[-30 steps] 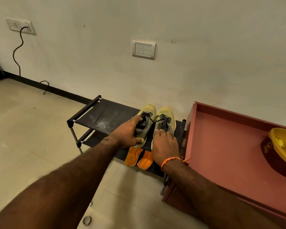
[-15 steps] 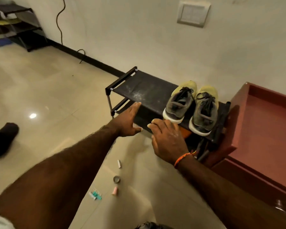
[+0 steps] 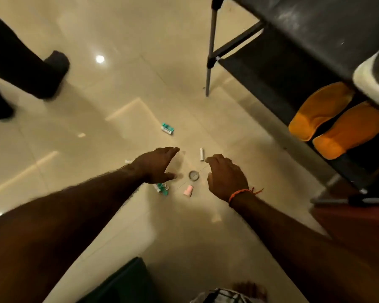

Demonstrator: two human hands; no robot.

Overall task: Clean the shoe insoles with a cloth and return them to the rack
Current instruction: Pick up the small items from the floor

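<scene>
Bare fingers on my left hand [image 3: 157, 164] and right hand [image 3: 224, 179] are spread and relaxed, holding nothing, above small litter on the floor [image 3: 118, 110]. Two orange insoles [image 3: 337, 119] lie on the rack's [image 3: 271, 68] lower shelf, a shoe [image 3: 374, 77] above. I see no cloth; the insoles risk going unwiped.

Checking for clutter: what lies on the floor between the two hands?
In the head view, a small round ring lies between the left hand and right hand.
</scene>
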